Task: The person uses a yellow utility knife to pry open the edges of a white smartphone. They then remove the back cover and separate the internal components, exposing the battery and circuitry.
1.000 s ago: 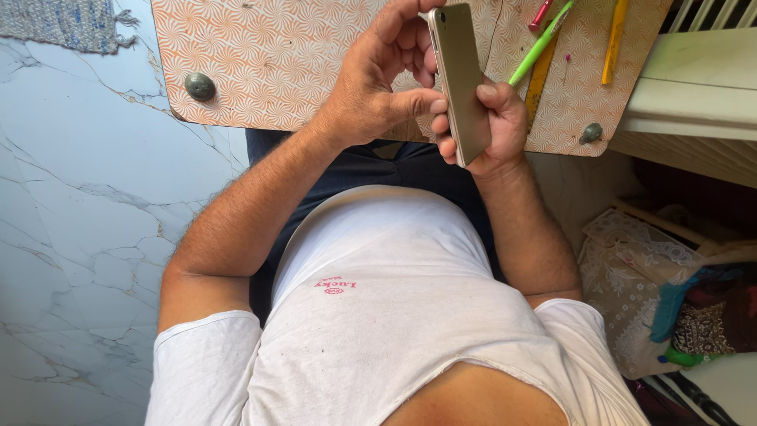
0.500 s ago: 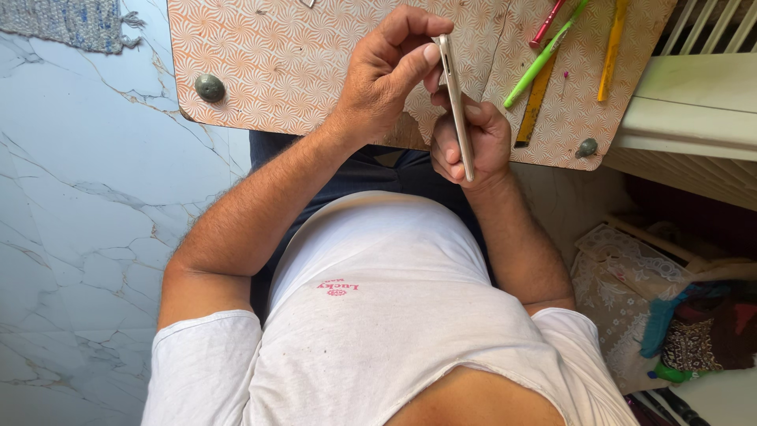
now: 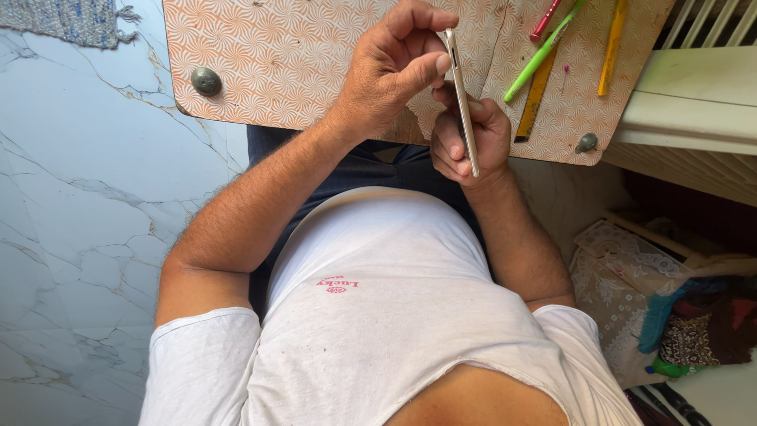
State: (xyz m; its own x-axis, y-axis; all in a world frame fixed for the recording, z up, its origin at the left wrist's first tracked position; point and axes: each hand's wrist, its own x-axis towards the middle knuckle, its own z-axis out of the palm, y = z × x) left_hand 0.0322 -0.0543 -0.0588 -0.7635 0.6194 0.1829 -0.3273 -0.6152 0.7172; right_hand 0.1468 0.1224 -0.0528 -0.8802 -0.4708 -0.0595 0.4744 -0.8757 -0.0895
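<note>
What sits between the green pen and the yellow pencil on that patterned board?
In the head view, a yellow ruler lies between the green pen and yellow pencil, on the patterned board.

I see a phone (image 3: pixel 463 102) with a glossy metal edge, a matt patterned laminate tabletop (image 3: pixel 276 63), and a polished marble floor (image 3: pixel 79 197).

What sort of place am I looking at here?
Probably a home room used as a small work corner: a marble-look tiled floor, a patterned board table bearing pens, and a bag of cloth scraps. Both hands hold a phone.
</note>
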